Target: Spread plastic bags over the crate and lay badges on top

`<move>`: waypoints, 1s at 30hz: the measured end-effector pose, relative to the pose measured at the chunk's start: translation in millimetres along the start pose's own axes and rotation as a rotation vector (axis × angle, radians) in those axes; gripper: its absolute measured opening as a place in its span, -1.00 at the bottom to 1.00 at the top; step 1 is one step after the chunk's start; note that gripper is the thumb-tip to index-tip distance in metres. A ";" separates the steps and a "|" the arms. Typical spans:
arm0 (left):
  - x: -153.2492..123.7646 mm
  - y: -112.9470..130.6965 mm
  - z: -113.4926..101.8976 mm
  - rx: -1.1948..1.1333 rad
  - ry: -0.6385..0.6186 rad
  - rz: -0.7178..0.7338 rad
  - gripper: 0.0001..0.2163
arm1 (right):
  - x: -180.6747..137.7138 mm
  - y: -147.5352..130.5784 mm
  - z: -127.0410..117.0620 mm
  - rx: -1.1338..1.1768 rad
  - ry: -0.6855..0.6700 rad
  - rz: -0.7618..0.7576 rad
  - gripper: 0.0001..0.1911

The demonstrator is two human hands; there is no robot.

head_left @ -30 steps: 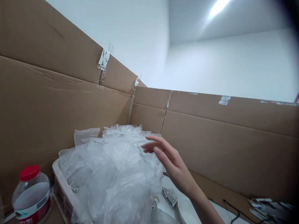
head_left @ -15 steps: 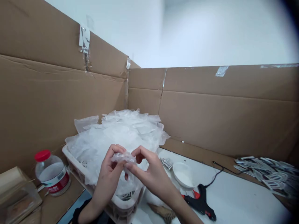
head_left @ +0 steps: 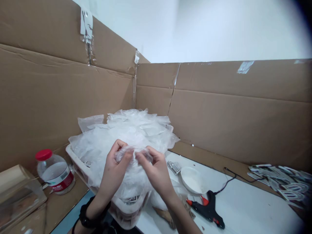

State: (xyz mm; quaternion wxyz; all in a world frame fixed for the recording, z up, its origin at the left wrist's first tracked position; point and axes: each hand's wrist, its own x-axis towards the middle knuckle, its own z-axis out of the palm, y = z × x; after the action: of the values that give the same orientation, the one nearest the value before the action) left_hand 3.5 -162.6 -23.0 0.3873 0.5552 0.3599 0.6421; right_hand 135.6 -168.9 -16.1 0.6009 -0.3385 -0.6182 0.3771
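Between my hands is a crumpled clear plastic bag (head_left: 133, 150), pinched from both sides. My left hand (head_left: 116, 159) grips its left part, thumb pressed against bent fingers. On the other side my right hand (head_left: 154, 164) is closed on the bag in the same way, its thumb close to the left one. Both hands are above a white plastic basket (head_left: 126, 211) heaped with clear plastic bags (head_left: 114, 130). Small black-and-white flat pieces (head_left: 133, 199) show through near the basket's front.
Right of the basket, a white table (head_left: 234, 201) bears a white bowl (head_left: 191, 180), a black glue gun (head_left: 207, 208) and a small striped piece (head_left: 174, 167). Many flat pieces (head_left: 287, 185) are piled far right. A red-lidded jar (head_left: 57, 174) stands left. Cardboard walls (head_left: 231, 120) enclose the area.
My hands have spread the bag wider, and its gathered edge now fans out between the thumbs. The view has shifted slightly.
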 end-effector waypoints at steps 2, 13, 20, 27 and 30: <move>-0.6 -1.0 -3.7 -0.048 -0.043 -0.109 -0.75 | 2.2 6.0 -3.8 0.060 0.072 0.071 -0.66; 4.9 3.4 -4.2 -0.407 -0.154 -0.215 -0.71 | 18.9 17.8 -30.9 0.515 -0.008 0.359 -0.63; -0.5 -5.7 0.1 0.136 -0.075 -0.043 -0.75 | 9.0 23.1 -21.7 -0.093 0.350 -0.082 -0.61; -6.1 -7.6 12.4 0.436 0.009 0.382 -0.97 | -4.2 4.6 -13.0 -0.156 0.117 -0.095 -0.66; -6.7 -10.1 12.9 0.344 -0.002 0.409 -0.95 | 1.1 5.1 -17.8 0.078 0.062 0.101 -0.71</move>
State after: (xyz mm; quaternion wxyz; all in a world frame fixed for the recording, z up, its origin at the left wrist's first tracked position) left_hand 17.9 -163.8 -33.3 0.1500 0.6748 0.3437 0.6357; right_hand 153.1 -164.4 -20.2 0.6128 -0.3571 -0.5663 0.4199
